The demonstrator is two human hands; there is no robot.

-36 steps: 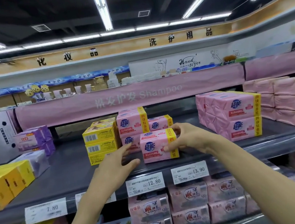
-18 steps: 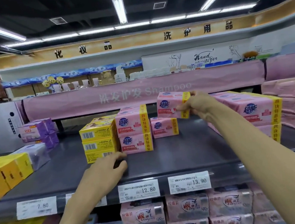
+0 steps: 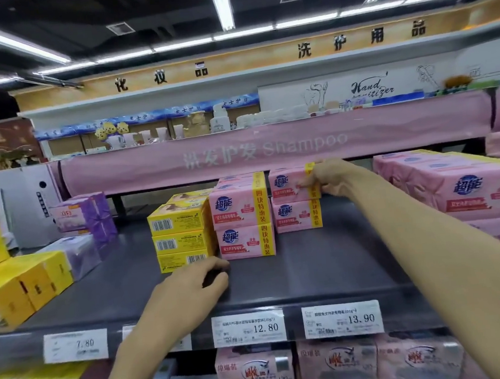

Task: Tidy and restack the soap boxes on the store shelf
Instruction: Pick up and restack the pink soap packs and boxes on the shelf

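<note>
Stacking in hand: pink soap box (image 3: pixel 287 186) gripped by right hand (image 3: pixel 329 179), sitting atop lower pink box (image 3: pixel 296 215) toward shelf (image 3: pixel 325 273) back. Left hand (image 3: pixel 191 288) loosely curled, empty, resting on shelf front. Next likely: square edges, let go

Visible body: two arms only, both seen from the head camera. The left hand (image 3: pixel 188 288) and left forearm (image 3: pixel 137 365) are showing bare skin along their whole visible length, to the bottom frame edge. The right hand (image 3: pixel 329 179) and right forearm (image 3: pixel 429 249) are showing the same, bare through to the lower right corner. Both forearms are appearing slim and smooth, tapering toward the wrist. Fingernail detail is reading too soft to report.
</note>
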